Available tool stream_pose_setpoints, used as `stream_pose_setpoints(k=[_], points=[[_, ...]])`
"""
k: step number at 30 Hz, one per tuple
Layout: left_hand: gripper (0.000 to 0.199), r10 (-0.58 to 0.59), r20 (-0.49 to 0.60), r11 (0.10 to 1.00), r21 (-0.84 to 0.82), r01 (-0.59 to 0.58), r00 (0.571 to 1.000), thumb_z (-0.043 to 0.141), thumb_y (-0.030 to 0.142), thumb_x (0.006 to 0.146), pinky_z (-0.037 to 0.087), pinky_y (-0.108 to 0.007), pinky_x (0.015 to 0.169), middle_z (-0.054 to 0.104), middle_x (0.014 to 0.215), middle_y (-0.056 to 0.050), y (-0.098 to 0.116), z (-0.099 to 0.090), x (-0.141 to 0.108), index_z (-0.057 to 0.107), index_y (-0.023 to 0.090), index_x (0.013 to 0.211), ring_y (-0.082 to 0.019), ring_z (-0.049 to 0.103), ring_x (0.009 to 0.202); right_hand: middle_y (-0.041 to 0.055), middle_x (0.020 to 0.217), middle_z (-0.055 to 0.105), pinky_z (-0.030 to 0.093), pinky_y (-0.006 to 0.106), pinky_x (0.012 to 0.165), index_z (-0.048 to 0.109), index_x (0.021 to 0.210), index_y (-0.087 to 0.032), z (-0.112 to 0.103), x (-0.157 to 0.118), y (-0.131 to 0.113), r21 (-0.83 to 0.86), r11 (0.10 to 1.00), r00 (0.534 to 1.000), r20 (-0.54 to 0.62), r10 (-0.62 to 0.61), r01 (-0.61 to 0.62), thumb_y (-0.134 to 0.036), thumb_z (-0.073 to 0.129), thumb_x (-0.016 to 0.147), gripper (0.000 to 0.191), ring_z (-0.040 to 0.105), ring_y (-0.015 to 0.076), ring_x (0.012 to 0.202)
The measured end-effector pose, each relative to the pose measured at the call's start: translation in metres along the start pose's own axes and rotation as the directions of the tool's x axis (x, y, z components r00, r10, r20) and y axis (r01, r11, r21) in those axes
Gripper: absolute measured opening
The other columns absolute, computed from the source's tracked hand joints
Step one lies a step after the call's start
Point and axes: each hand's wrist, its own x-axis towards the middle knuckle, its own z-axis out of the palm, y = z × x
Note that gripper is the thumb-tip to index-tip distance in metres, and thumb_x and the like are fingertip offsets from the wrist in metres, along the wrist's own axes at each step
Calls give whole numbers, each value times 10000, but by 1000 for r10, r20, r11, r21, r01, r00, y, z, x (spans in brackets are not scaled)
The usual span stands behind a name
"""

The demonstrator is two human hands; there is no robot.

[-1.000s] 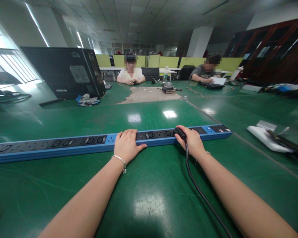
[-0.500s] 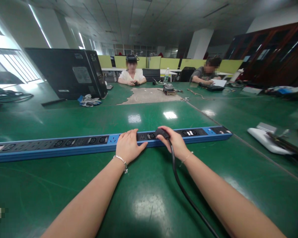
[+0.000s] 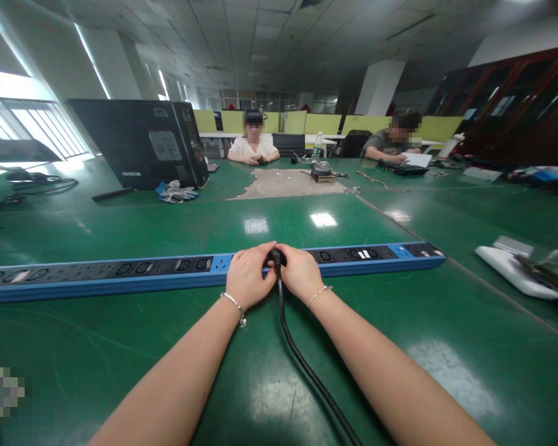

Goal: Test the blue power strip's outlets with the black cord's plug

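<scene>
A long blue power strip [image 3: 134,284] with black sockets lies across the green table in front of me. My right hand [image 3: 303,272] is closed around a black power plug [image 3: 276,256] over the middle of the strip. From the left, my left hand [image 3: 248,276] reaches over the strip, its finger and thumb closed against the same plug. The plug's black cable [image 3: 295,354] runs down toward me between my forearms. My fingers hide the plug's front end and the sockets beneath, so I cannot tell whether it sits in a socket.
A black computer case [image 3: 139,145] stands at the back left, with gloves [image 3: 177,192] by it. A white device [image 3: 506,269] lies to the right. Two people sit across the table, near a bottle [image 3: 317,145] and a small metal device [image 3: 322,171].
My right hand has brought the plug left along the strip to my left hand. The left hand's thumb has drawn in to the plug. The view has shifted slightly.
</scene>
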Motion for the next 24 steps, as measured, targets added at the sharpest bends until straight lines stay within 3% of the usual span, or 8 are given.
stream_pose_setpoints(k=[4, 8, 11, 15, 24], points=[[490, 108, 26, 994, -22, -107, 994, 475, 218, 794, 347, -351, 1016, 531, 1327, -10, -1, 2, -1, 472, 276, 1280, -166, 510, 1160, 81, 1050, 676, 413, 368, 900, 612, 1053, -198, 6, -4, 9, 15, 1000, 1000, 27, -6, 6, -274, 476, 851, 255, 607, 222, 996], [450, 105, 62, 994, -22, -104, 992, 493, 263, 818, 378, -341, 1003, 540, 1320, -7, -3, 4, 0, 495, 292, 1266, -160, 519, 1155, 105, 1251, 575, 307, 400, 1033, 517, 1231, -169, 12, -16, 14, 41, 996, 997, 13, -77, 76, -234, 434, 853, 392, 462, 209, 1220], [421, 84, 70, 996, -17, -83, 994, 498, 281, 836, 394, -327, 989, 559, 1298, 9, -4, 6, 3, 505, 307, 1256, -152, 524, 1152, 126, 1288, 540, 299, 409, 1039, 452, 1297, -139, 16, -25, 13, 52, 995, 995, -46, -87, 89, -208, 452, 818, 484, 444, 222, 1231], [378, 26, 60, 1000, 13, -26, 998, 445, 216, 864, 435, -313, 926, 605, 1232, 57, -3, 8, 6, 541, 354, 1202, -138, 572, 1073, 94, 1290, 544, 318, 408, 1032, 503, 1247, -171, 18, -29, 13, 93, 993, 994, -88, -65, 73, -205, 462, 804, 446, 471, 216, 1200], [359, 10, 80, 999, -32, -8, 997, 427, 193, 865, 434, -292, 926, 627, 1194, 77, -1, 8, 11, 569, 342, 1158, -128, 588, 1043, 79, 1320, 522, 342, 395, 1035, 548, 1207, -179, 13, -28, 21, 74, 994, 996, -44, -81, 84, -156, 470, 762, 453, 466, 209, 1210]])
